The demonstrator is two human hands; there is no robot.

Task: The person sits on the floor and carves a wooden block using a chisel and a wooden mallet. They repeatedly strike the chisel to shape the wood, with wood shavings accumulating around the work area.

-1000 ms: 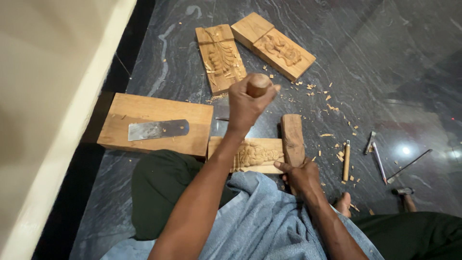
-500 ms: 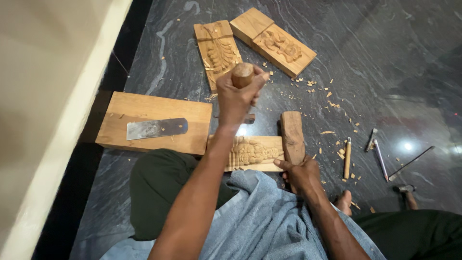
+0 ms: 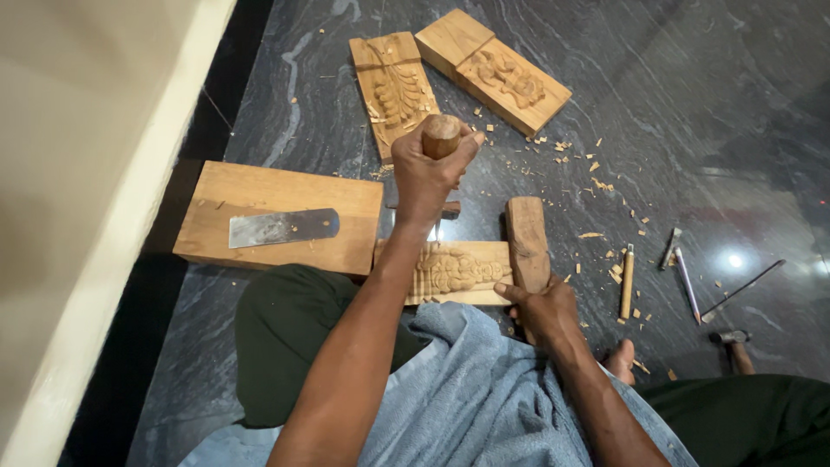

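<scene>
my left hand (image 3: 430, 173) hides the chisel's shaft and tip | my forearm covers part of the carved block (image 3: 458, 270) | small hammer (image 3: 735, 346) head half hidden by my knee | thin tools (image 3: 683, 268) too small to identify

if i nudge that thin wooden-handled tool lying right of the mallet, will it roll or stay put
The tool looks round and slender, so it would probably roll sideways on the polished stone floor. It is likely light and stiff. Wood chips beside it might stop it early.
</scene>
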